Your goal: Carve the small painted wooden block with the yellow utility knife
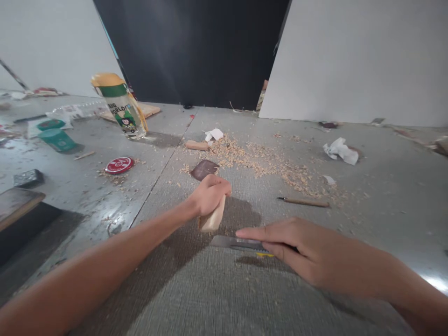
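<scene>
Near the middle, my left hand (pixel 213 193) is closed round the far end of a pale wood block (pixel 213 218), whose near end points down toward me. My right hand (pixel 297 247) grips a utility knife (pixel 245 244) with a bit of yellow on it, index finger laid along its top. The knife's blade points left, just below the block and apart from it. Beyond my left hand lies a brown square of sandpaper-like sheet (pixel 205 170). A thin wooden-handled carving tool (pixel 306 202) rests above my right hand.
Wood shavings (pixel 259 158) spread beyond my hands, with a small wood piece (pixel 197 145) and crumpled tissue (pixel 342 151). A bottle (pixel 122 107), red round lid (pixel 119 164), green cup (pixel 58 140) and dark box (pixel 24 219) stand left. Large panels (pixel 196 51) rise behind.
</scene>
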A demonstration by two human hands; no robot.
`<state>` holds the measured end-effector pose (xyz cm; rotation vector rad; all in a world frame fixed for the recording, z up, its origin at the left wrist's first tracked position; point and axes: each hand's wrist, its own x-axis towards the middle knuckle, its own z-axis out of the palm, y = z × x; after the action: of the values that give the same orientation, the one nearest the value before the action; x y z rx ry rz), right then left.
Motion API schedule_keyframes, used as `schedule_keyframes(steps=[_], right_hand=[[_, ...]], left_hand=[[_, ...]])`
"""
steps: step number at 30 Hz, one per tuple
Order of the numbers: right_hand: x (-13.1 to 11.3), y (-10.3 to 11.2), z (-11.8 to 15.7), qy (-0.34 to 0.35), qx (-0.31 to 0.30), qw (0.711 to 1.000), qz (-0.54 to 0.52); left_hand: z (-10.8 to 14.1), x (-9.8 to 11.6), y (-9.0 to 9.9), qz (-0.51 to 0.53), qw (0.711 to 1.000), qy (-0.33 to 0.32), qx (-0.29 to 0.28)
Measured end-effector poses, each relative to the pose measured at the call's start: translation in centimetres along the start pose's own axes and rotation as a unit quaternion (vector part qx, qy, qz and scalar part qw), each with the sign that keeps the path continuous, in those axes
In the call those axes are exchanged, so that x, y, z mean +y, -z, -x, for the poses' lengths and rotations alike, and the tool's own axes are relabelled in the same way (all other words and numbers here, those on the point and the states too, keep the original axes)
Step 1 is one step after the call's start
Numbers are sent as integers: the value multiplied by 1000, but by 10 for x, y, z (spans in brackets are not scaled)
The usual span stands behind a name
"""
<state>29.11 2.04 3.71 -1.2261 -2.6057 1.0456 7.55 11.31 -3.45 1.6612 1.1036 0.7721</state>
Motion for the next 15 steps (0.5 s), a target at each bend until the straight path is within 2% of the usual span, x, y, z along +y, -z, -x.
schedule_keyframes(steps=[3,8,10,13,15], right_hand=[[2,-1,4,-16,34,999,10],[5,-14,26,-69,130,988,52],[5,-24,35,-93,191,975,60],[5,-39,43,-133,274,952,25],[4,-46,42,-139,291,947,-3]], left_hand=[[1,0,0,7,1000,-3,7],[4,0,3,54,997,-10,45],[3,0,4,89,994,-9,63],[3,1,2,154,984,13,90],[5,6,-1,209,972,37,97]])
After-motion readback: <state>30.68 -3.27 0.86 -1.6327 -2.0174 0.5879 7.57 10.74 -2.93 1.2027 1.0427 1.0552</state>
